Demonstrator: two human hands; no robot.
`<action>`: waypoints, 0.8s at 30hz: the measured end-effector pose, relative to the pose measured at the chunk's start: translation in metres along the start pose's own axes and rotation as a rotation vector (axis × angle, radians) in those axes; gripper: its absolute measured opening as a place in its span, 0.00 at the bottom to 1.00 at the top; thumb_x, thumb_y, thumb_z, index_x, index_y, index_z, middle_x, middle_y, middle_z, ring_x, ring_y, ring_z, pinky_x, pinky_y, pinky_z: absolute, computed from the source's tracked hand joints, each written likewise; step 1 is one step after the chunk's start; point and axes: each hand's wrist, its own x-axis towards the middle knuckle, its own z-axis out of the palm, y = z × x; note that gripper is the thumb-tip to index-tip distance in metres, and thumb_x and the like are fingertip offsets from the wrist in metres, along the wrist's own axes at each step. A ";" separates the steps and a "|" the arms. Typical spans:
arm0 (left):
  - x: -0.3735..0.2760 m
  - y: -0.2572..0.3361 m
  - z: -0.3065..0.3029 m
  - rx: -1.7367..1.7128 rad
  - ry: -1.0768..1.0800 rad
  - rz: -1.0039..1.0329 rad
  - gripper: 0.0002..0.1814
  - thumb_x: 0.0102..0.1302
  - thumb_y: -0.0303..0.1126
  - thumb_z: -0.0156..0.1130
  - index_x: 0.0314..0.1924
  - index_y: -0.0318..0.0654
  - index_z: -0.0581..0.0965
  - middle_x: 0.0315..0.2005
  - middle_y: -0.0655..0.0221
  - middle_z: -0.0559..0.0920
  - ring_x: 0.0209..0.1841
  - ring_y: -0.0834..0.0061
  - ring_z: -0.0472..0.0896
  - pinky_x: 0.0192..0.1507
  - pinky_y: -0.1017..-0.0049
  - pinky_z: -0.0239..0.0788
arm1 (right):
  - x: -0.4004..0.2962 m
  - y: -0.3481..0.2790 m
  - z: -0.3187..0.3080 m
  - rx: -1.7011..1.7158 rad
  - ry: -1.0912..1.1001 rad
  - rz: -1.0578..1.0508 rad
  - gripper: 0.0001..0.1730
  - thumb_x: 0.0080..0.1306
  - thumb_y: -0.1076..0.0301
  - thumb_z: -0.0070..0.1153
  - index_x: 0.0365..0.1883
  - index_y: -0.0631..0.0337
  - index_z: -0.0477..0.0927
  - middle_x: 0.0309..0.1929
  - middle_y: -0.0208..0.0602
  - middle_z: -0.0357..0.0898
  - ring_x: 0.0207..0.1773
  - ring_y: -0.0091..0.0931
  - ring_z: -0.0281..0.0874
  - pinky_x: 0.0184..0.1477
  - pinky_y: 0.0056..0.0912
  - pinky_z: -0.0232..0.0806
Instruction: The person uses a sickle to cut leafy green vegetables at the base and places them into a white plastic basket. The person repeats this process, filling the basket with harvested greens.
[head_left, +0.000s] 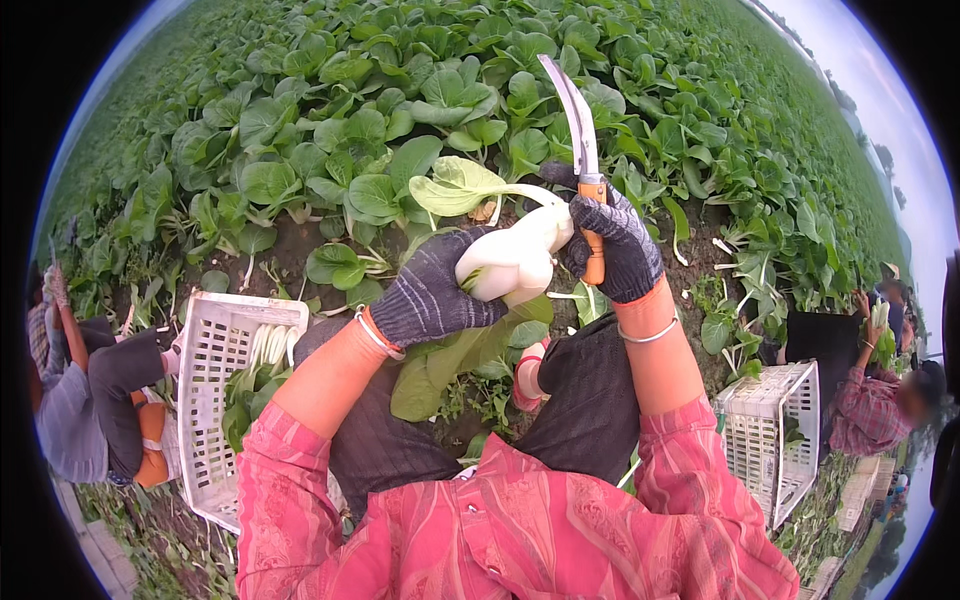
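Note:
In a dark striped knit glove, my left hand (442, 289) grips a head of bok choy (514, 259) around its white stalks. Its base points to the right, and its green leaves hang down between my knees. One pale leaf (457, 187) bends away from the base toward the upper left. My right hand (619, 236), gloved too, is closed around the orange wooden handle of a curved harvesting knife (581, 127). The blade points up and away from me, clear of the stalks. The fingers of my right hand are close beside the bok choy's base; whether they touch it I cannot tell.
Rows of growing bok choy (360, 135) fill the ground ahead. At my left stands a white plastic crate (206, 405) holding bok choy; another crate (757, 442) is at my right. A person (82, 390) sits at far left, and another (874, 405) holds bok choy at far right.

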 end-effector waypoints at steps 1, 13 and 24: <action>0.000 -0.003 0.001 0.079 -0.005 0.073 0.35 0.42 0.37 0.75 0.52 0.37 0.73 0.45 0.58 0.79 0.49 0.62 0.77 0.54 0.67 0.66 | -0.003 -0.005 0.003 -0.057 -0.009 -0.003 0.25 0.58 0.66 0.59 0.55 0.61 0.72 0.27 0.27 0.73 0.19 0.16 0.67 0.21 0.18 0.63; -0.003 -0.013 0.006 0.460 -0.050 0.017 0.27 0.45 0.38 0.71 0.47 0.39 0.75 0.37 0.59 0.81 0.40 0.57 0.79 0.44 0.64 0.69 | -0.015 -0.003 -0.006 -0.026 0.142 -0.182 0.25 0.52 0.77 0.56 0.51 0.60 0.73 0.28 0.30 0.74 0.20 0.19 0.69 0.21 0.21 0.65; 0.013 -0.003 0.000 0.548 0.504 0.247 0.33 0.43 0.41 0.70 0.51 0.38 0.72 0.38 0.60 0.79 0.41 0.57 0.77 0.45 0.62 0.66 | -0.012 0.026 -0.034 -0.132 0.293 0.310 0.16 0.64 0.54 0.55 0.40 0.58 0.75 0.26 0.33 0.80 0.12 0.19 0.65 0.12 0.24 0.57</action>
